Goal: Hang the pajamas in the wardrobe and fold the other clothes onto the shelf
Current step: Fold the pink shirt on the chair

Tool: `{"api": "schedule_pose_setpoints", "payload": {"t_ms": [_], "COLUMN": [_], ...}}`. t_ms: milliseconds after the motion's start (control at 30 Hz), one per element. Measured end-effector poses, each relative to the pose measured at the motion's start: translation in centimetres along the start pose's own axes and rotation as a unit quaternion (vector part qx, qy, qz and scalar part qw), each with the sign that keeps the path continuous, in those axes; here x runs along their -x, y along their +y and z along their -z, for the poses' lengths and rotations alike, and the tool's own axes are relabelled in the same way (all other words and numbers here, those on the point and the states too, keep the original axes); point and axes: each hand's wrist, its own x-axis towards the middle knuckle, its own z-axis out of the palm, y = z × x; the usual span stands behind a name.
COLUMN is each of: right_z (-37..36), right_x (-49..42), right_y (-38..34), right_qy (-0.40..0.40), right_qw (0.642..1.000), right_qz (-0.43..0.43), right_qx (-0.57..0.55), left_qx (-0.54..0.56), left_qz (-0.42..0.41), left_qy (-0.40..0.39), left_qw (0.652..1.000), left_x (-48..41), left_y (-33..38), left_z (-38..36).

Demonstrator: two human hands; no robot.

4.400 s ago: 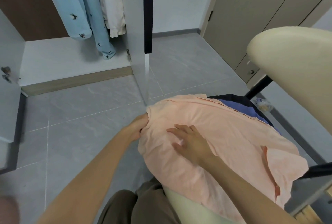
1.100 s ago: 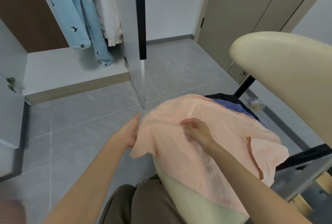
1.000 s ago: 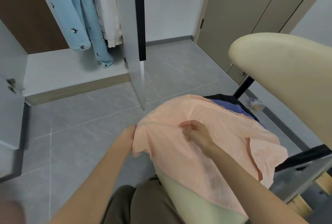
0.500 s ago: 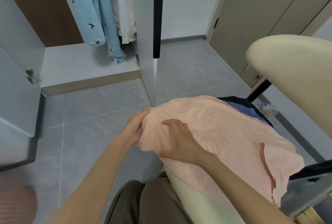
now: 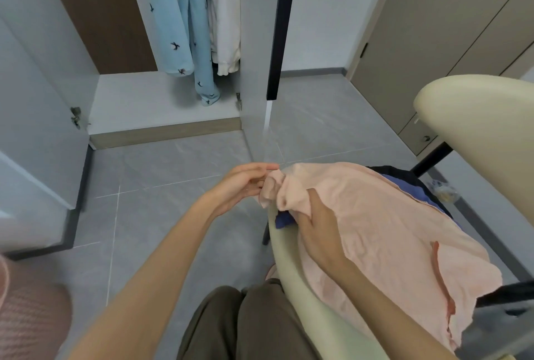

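Your right hand (image 5: 318,232) has gone from lying flat on the peach cotton shirt (image 5: 390,244) to bunching its near corner, and that lift has bared a blue garment (image 5: 284,220) underneath. The right fingers (image 5: 303,216) are curled into the gathered cloth, gripping it. Your left hand (image 5: 242,186) meets the same corner from the other side with its fingers (image 5: 260,170) nearly straight; you cannot tell from here whether they pinch the fabric or only touch it.

The shirt lies spread across the cream moulded chair seat (image 5: 291,267), on top of the other clothes, so it is likely the next piece to fold. Take a firm hold with both hands at two separate corners, not one bunch, and lift the shirt clear so the blue garment stays behind. Then smooth it flat before creasing.

The light blue bird-print pajamas (image 5: 176,27) already hang in the open grey wardrobe (image 5: 161,99), beside a white garment with red stripes (image 5: 228,27). The shelf is not in view.

No brand, label or writing is readable anywhere.
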Motion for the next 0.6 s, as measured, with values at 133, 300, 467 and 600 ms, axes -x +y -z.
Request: {"api": "schedule_pose_setpoints", "payload": {"t_ms": [133, 300, 467, 600], "right_z": [1.7, 3.3, 4.2, 4.8], "right_x": [-1.3, -2.7, -3.5, -3.9], "right_y": [1.0, 1.9, 1.7, 1.7], "right_qy": [0.117, 0.143, 0.143, 0.152], "right_qw": [0.984, 0.973, 0.975, 0.974], "right_qz": [-0.089, -0.138, -0.143, -0.142], "right_qx": [-0.097, -0.117, -0.097, -0.089], "left_qx": [-0.076, -0.262, -0.392, -0.472], "left_qz": [-0.021, -0.017, 0.002, -0.061], "left_qy": [-0.024, -0.004, 0.058, 0.171], "left_qw": [0.997, 0.965, 0.918, 0.863], "left_x": [0.2, -0.1, -0.9, -1.3], "left_y": [-1.2, -3.6, -6.2, -5.9], "left_z": [-0.6, -2.0, -4.3, -3.9]}}
